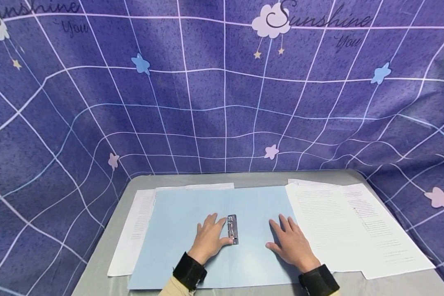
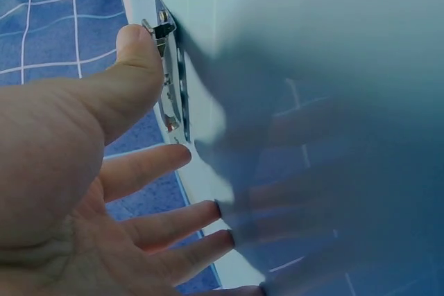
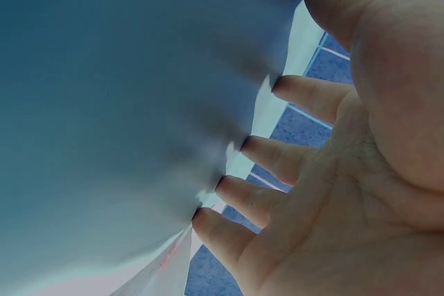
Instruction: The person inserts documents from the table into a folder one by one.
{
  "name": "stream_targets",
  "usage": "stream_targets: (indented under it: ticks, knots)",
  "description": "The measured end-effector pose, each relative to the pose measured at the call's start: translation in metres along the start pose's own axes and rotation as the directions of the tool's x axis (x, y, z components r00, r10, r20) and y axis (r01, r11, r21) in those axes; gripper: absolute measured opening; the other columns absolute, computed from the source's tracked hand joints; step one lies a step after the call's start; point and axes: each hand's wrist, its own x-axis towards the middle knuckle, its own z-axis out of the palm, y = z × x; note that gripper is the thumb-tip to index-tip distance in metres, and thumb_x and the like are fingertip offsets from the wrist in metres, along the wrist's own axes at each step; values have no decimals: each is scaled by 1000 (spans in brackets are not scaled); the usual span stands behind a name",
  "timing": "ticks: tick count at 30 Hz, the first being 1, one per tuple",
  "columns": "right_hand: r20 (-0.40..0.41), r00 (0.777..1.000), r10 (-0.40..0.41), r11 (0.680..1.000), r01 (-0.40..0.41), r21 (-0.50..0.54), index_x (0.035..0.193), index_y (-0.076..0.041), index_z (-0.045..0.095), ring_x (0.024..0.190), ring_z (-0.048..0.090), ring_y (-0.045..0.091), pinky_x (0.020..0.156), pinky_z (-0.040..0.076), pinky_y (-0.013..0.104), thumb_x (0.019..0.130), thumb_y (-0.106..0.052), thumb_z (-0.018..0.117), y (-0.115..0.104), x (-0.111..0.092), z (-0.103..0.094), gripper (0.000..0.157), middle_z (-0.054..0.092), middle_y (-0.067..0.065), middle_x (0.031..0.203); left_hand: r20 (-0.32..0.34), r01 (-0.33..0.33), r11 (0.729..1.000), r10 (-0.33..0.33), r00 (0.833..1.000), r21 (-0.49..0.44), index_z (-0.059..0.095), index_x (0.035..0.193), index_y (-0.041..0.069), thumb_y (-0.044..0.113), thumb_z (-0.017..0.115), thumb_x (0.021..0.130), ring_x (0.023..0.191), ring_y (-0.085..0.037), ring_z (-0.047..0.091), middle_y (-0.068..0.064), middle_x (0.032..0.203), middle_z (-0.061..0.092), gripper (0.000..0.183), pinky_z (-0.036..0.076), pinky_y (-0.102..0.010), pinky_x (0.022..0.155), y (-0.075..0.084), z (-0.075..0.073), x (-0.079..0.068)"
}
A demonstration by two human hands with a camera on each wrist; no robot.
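Note:
A light blue file folder [image 1: 192, 205] lies spread flat on the table, with a metal clip [image 1: 232, 229] fixed near its middle fold. My left hand [image 1: 209, 240] rests on the folder's left half, fingers spread. Its thumb touches the lower end of the clip; in the left wrist view the thumb tip is against the clip's lever [image 2: 163, 30]. On the right half, my right hand [image 1: 292, 244] lies with fingers extended, fingertips touching the folder surface [image 3: 139, 102]. Neither hand grips anything.
Printed sheets [image 1: 135, 234] stick out from under the folder's left side. More printed papers [image 1: 351, 226] overlap at its right. The grey table [image 1: 259, 179] ends at a purple-blue gridded curtain [image 1: 207, 102] behind and on both sides.

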Motion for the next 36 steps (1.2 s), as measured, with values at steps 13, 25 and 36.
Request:
stream_targets:
  ticks: [13,25,36]
  knots:
    - [10,1000,-11,1000,10,14,144,-5,58,138,39,58,109,35,68,89,-42,79,-1,1,4,69,45,31,151,-42,0,1000,0,999,7,54,147,2,42,90,72,139,-52,41,-32,148,47,93,29,-82,102,-3,9,-1]
    - [18,1000,3,1000,-3,6,145,-4,56,140,36,58,109,34,70,89,-41,78,-2,3,2,70,43,33,152,-81,-6,1000,7,997,12,48,151,1,38,91,71,139,-53,40,-33,148,44,98,27,-85,99,4,14,0]
    - [-1,1000,-16,1000,16,5,144,-5,58,139,38,58,108,35,70,89,-42,79,-2,4,2,70,44,32,151,-82,4,1000,-4,997,-2,49,151,5,37,89,73,140,-56,37,-33,148,43,93,25,-86,99,6,14,-1]
